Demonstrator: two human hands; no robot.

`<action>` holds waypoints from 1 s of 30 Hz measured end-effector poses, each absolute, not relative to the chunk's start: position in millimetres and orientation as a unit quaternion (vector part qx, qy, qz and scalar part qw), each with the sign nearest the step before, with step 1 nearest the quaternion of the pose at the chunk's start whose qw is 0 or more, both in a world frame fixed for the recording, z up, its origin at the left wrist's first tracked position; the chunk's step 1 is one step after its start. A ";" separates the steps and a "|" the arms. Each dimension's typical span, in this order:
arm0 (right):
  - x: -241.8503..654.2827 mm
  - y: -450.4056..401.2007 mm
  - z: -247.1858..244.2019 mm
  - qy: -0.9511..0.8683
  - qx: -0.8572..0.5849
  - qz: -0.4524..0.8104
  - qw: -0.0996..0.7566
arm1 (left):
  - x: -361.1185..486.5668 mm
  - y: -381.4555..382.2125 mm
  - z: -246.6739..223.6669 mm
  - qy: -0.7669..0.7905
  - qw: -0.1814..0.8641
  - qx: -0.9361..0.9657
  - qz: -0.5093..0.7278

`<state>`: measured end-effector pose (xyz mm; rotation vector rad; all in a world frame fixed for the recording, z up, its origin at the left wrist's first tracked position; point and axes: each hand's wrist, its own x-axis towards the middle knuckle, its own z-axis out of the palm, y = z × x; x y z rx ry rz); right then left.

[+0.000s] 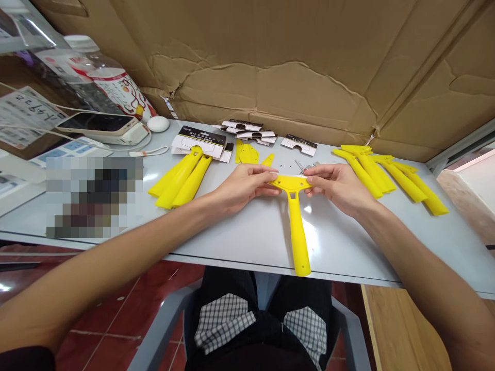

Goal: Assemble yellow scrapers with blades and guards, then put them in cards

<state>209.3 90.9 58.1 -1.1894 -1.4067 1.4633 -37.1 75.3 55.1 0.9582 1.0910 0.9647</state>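
Note:
A yellow T-shaped plastic scraper (297, 226) is held between my two hands, its wide head away from me and its handle pointing toward me. My left hand (249, 186) pinches the left end of the head between thumb and fingers. The right end is pinched the same way by my right hand (336, 186). Just beyond the hands lie loose flat yellow plates (247, 153) and small metal parts (305, 167), partly hidden by my right fingers. More yellow scrapers (386, 170) lie grouped at the right. On the left, several yellow handles (185, 178) carry black-and-white header cards (199, 140).
Loose folded cards (247, 131) and a single card (299, 145) lie at the back of the white table (240, 242), against cardboard (270, 36). To the left are a bottle (119, 85), a phone (96, 123), a white rounded object (158, 123) and cables. A blurred patch covers the left side.

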 end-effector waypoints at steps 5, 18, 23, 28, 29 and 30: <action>211.3 92.1 60.2 -0.553 -0.468 0.565 0.395 | -40.8 79.8 54.6 0.491 0.655 0.426 0.386; 209.2 92.7 60.0 -0.565 -0.465 0.563 0.385 | -40.4 73.9 58.5 0.510 0.595 0.477 0.398; 211.4 94.2 59.7 -0.574 -0.474 0.555 0.371 | -38.8 72.9 59.5 0.518 0.595 0.474 0.391; 211.4 93.9 60.6 -0.600 -0.487 0.535 0.341 | -39.2 74.4 56.8 0.517 0.600 0.472 0.388; 212.5 94.3 61.7 -0.617 -0.494 0.514 0.333 | -39.6 74.6 56.7 0.519 0.598 0.472 0.387; 214.8 95.2 63.4 -0.640 -0.504 0.479 0.327 | -39.9 74.7 56.7 0.521 0.596 0.473 0.387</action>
